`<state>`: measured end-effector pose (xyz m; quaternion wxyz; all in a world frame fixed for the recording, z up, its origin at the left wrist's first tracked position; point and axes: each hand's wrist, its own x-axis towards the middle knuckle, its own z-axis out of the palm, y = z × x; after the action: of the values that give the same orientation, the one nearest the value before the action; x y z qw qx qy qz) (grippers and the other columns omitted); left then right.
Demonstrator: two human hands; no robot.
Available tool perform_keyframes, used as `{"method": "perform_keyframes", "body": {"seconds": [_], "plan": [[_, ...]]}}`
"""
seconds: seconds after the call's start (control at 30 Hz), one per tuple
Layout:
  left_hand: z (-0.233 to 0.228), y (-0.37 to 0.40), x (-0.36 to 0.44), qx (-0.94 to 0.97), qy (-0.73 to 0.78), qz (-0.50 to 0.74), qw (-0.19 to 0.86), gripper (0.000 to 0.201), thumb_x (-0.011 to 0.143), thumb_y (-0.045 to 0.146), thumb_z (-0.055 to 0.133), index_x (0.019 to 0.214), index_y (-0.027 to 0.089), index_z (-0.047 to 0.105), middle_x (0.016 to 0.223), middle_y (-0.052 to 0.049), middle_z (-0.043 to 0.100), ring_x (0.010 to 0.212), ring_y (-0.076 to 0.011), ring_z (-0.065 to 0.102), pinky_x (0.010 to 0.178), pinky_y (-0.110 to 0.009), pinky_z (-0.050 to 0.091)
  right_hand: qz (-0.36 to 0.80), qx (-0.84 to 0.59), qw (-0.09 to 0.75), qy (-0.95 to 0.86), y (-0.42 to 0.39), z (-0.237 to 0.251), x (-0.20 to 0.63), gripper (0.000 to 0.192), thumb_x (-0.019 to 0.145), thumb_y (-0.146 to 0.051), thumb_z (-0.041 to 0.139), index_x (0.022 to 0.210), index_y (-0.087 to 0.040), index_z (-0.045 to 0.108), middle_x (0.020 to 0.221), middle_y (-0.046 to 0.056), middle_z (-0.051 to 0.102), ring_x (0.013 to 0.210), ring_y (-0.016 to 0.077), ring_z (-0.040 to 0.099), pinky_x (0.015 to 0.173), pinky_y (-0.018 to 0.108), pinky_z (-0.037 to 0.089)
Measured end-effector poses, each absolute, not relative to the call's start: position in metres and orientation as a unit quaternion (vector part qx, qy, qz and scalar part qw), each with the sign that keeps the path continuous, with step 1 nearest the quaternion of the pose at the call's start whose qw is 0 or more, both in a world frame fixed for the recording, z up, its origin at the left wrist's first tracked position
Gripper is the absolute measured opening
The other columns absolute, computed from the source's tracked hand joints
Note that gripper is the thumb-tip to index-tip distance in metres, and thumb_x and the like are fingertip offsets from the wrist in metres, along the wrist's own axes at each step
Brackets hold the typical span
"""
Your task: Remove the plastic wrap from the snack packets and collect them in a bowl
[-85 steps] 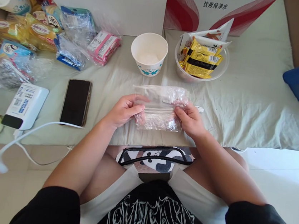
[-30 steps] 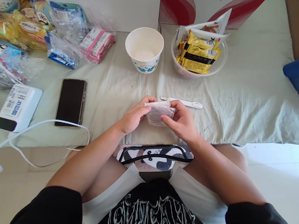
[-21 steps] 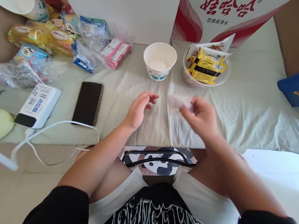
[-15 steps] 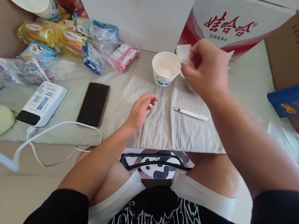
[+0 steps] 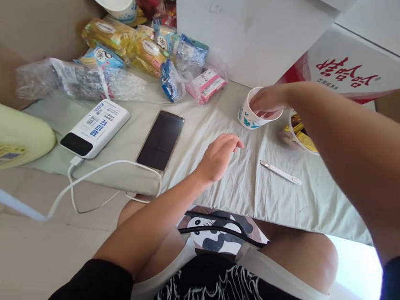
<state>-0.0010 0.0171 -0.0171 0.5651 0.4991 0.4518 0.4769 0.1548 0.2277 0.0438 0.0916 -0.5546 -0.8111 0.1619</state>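
Observation:
My right hand [image 5: 269, 99] reaches over the pale cloth [image 5: 239, 183] to a white paper cup with teal print [image 5: 246, 118], fingertips dipped inside its mouth. What those fingers hold is hidden by the cup rim. My left hand [image 5: 217, 157] hovers low over the cloth with fingers apart and nothing in it. It is between a black phone [image 5: 160, 140] and a slim white knife-like tool [image 5: 280, 172].
A clear bowl of yellow snack packets [image 5: 297, 141] sits behind my right forearm. Several snack bags [image 5: 138, 54] and crumpled plastic [image 5: 67, 79] lie far left. A white power bank [image 5: 95, 127] with a cable [image 5: 111, 169], a red-and-white carton [image 5: 345, 75] and a panda pouch [image 5: 216, 226] are close by.
Both hands folded the clear wrapper small. My right hand then carried it up and across to the paper cup, while my left hand let go and stayed over the cloth. The view swung left.

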Motion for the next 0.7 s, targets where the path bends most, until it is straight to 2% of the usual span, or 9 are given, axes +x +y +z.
{"method": "perform_keyframes", "body": {"seconds": [0.1,0.13,0.17,0.23,0.43,0.57,0.7], "plan": [[-0.014,0.016,-0.004,0.498,0.448,0.479,0.567,0.034,0.099,0.041,0.039,0.085,0.022,0.062,0.098,-0.007,0.064,0.098,-0.0217,0.060,0.095,-0.036,0.049,0.072,-0.609,-0.005,-0.790,0.219,0.077,0.123,0.012,0.078,-0.017,0.077,0.068,-0.015,0.070,0.080,0.010,0.068,0.098,0.0308,0.071,0.094,0.052,0.055],[-0.013,0.017,-0.005,0.496,0.449,0.478,0.569,0.033,0.099,0.041,0.039,0.084,0.022,0.062,0.098,-0.007,0.064,0.098,-0.0218,0.060,0.095,-0.036,0.049,0.052,-0.605,0.001,-0.794,0.210,0.083,0.110,0.003,0.082,-0.017,0.072,0.080,-0.015,0.073,0.091,0.013,0.071,0.105,0.0333,0.070,0.096,0.053,0.053],[-0.013,0.017,-0.006,0.493,0.452,0.476,0.571,0.032,0.098,0.040,0.039,0.083,0.022,0.062,0.097,-0.007,0.065,0.097,-0.0217,0.060,0.094,-0.036,0.049,0.045,-0.591,0.015,-0.805,0.197,0.086,0.096,0.010,0.086,-0.018,0.067,0.091,-0.018,0.075,0.099,0.013,0.072,0.109,0.0334,0.069,0.096,0.051,0.053],[-0.012,0.018,-0.006,0.491,0.459,0.461,0.579,0.029,0.096,0.038,0.041,0.082,0.022,0.061,0.093,-0.006,0.064,0.094,-0.0212,0.060,0.092,-0.036,0.049,0.075,-0.534,0.021,-0.842,0.167,0.082,0.070,0.017,0.091,-0.022,0.063,0.103,-0.021,0.075,0.108,0.012,0.075,0.106,0.0325,0.069,0.093,0.047,0.054],[-0.018,0.017,-0.002,0.495,0.453,0.438,0.598,0.020,0.091,0.032,0.045,0.078,0.021,0.056,0.086,-0.003,0.067,0.084,-0.0182,0.058,0.084,-0.033,0.047,0.097,-0.421,-0.123,-0.893,0.104,0.056,0.042,0.025,0.097,-0.029,0.055,0.110,-0.025,0.076,0.104,0.014,0.077,0.091,0.0324,0.071,0.072,0.038,0.045],[-0.019,0.018,-0.004,0.495,0.453,0.437,0.599,0.025,0.095,0.034,0.044,0.080,0.020,0.060,0.092,-0.005,0.071,0.089,-0.0189,0.061,0.086,-0.033,0.049,0.106,-0.423,-0.135,-0.890,0.108,0.058,0.049,0.032,0.099,-0.028,0.049,0.115,-0.026,0.077,0.108,0.012,0.078,0.089,0.0284,0.070,0.067,0.034,0.040],[-0.014,0.022,-0.008,0.484,0.458,0.444,0.599,0.026,0.094,0.034,0.043,0.080,0.021,0.061,0.092,-0.005,0.070,0.092,-0.0206,0.062,0.087,-0.034,0.048,0.102,-0.435,-0.129,-0.885,0.119,0.062,0.053,0.030,0.099,-0.028,0.051,0.113,-0.025,0.077,0.109,0.010,0.079,0.089,0.0266,0.070,0.065,0.032,0.037]]}}
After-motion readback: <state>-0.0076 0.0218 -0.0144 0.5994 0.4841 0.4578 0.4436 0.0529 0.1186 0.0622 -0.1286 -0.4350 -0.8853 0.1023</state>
